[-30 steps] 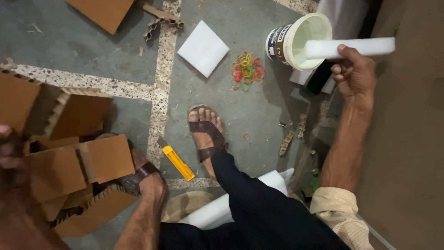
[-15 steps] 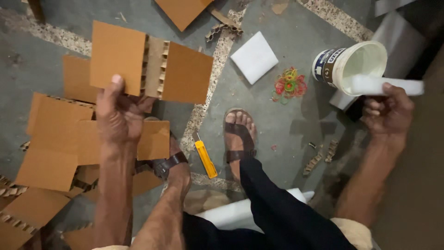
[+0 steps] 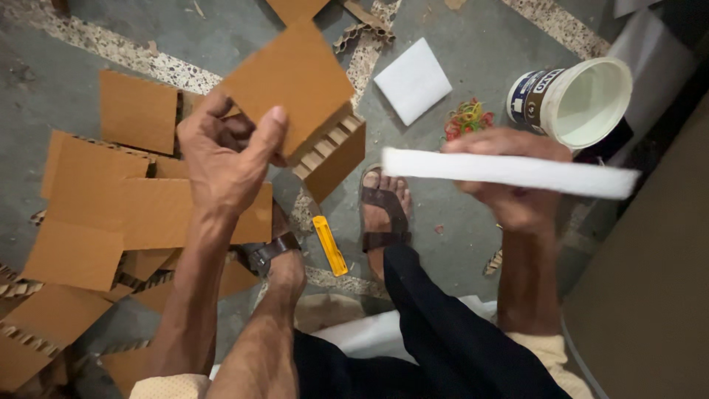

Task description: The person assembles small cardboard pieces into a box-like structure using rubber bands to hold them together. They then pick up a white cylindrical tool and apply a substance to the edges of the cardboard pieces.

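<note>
Head view: cardboard block (image 3: 306,96) is clamped by left hand (image 3: 225,159), white strip (image 3: 509,171) by right hand (image 3: 509,185); strip could sag and miss the block.

Person seen from above. Left hand (image 3: 225,159) and right hand (image 3: 509,185) are bare, with bare forearms; cream sleeves, finely dotted, are rolled near the elbows at 7 and 5 o'clock. Dark navy trousers (image 3: 443,332) cover the legs at 6 o'clock. Each foot wears a brown strapped sandal (image 3: 384,214), toes exposed; the other sandal's buckled strap (image 3: 266,251) lies towards 9 o'clock of it.
</note>
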